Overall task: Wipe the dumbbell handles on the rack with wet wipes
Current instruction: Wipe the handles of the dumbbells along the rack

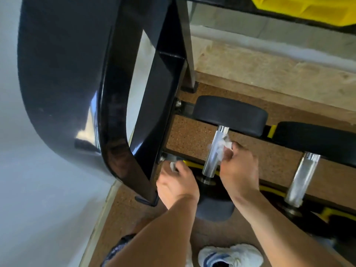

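A black dumbbell lies on the lowest rack shelf, its chrome handle [214, 153] running from the far head [231, 114] to the near head [214, 208]. My right hand [239, 170] presses a crumpled white wet wipe [227, 143] against the right side of that handle. My left hand [177, 184] is closed around another white wipe [172, 166], left of the handle beside the rack's side frame [154, 120]. A second dumbbell's chrome handle [302, 178] lies to the right, untouched.
The rack's thick black curved upright [63, 78] fills the upper left. Yellow cradles [271, 188] line the front rail. Brown speckled flooring [188, 135] shows beneath. A white-and-blue shoe [230, 255] stands below. A yellow part [308, 6] sits at the top right.
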Demonstrator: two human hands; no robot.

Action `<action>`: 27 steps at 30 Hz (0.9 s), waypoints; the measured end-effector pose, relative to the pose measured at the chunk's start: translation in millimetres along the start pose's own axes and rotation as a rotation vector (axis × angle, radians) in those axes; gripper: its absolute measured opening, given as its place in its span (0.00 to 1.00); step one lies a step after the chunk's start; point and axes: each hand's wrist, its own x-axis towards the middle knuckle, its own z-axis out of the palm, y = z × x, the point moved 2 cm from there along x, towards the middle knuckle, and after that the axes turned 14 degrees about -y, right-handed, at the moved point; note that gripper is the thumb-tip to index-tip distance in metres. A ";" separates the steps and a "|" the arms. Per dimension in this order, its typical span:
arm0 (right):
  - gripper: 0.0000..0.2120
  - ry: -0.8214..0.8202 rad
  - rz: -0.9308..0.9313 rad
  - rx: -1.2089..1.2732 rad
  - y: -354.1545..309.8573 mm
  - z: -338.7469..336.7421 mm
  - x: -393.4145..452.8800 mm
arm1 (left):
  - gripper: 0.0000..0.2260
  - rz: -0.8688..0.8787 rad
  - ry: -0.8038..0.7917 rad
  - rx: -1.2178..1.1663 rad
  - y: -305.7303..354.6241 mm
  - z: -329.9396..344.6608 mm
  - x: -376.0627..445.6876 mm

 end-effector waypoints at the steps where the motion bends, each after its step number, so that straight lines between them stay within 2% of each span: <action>1: 0.09 -0.100 -0.062 -0.184 9.3 0.1 -6.9 | 0.10 -0.003 -0.004 0.003 0.0 0.1 -0.4; 3: 0.09 -0.383 -0.091 -0.368 24.5 -1.1 -16.8 | 0.10 -0.008 -0.012 0.015 0.2 0.0 -0.5; 4: 0.08 -0.472 -0.066 -0.336 27.8 -4.4 -16.7 | 0.10 -0.014 -0.020 0.020 0.8 0.0 -0.8; 5: 0.09 -0.483 -0.011 -0.163 24.2 -9.7 -13.9 | 0.10 -0.022 -0.029 0.024 1.1 -0.3 -0.8; 6: 0.10 -0.397 0.066 0.058 18.2 -16.0 -7.9 | 0.10 -0.030 -0.038 0.029 1.2 -0.8 -0.9; 7: 0.10 -0.232 0.138 0.265 13.8 -21.3 1.0 | 0.11 -0.036 -0.047 0.029 1.2 -0.9 -1.0; 9: 0.12 0.016 0.183 0.429 -2.2 -25.0 14.9 | 0.11 -0.034 -0.053 0.029 1.8 -0.9 -0.9; 10: 0.12 0.057 0.148 0.373 -9.1 -20.9 15.1 | 0.11 -0.032 -0.051 0.030 1.7 -0.9 -0.7; 12: 0.10 0.059 -0.008 0.108 -12.6 -11.0 1.7 | 0.11 -0.027 -0.051 0.041 0.4 -0.8 0.5; 13: 0.11 0.000 -0.108 -0.036 -8.8 -7.8 -11.8 | 0.11 -0.026 -0.052 0.048 -0.6 -0.7 0.9; 16: 0.22 -0.223 -0.380 -0.425 16.0 -11.2 -52.4 | 0.11 -0.028 -0.060 0.059 1.2 -0.5 0.9; 17: 0.23 -0.219 -0.481 -0.494 21.8 -17.5 -54.4 | 0.11 -0.035 -0.062 0.057 1.5 -0.9 0.7; 20: 0.25 -0.012 -0.821 -0.544 21.2 -33.4 -22.4 | 0.11 -0.049 -0.075 0.055 1.5 -1.6 0.7; 22: 0.25 -0.018 -0.987 -0.709 11.8 -30.4 12.9 | 0.11 -0.035 -0.072 0.061 1.2 -1.0 1.4; 24: 0.24 -0.150 -1.028 -0.880 14.7 -14.8 37.6 | 0.10 -0.026 -0.054 0.083 0.8 -0.9 0.8; 27: 0.21 -0.365 -0.995 -0.882 29.0 0.1 27.6 | 0.10 -0.028 -0.055 0.094 1.1 -1.0 1.4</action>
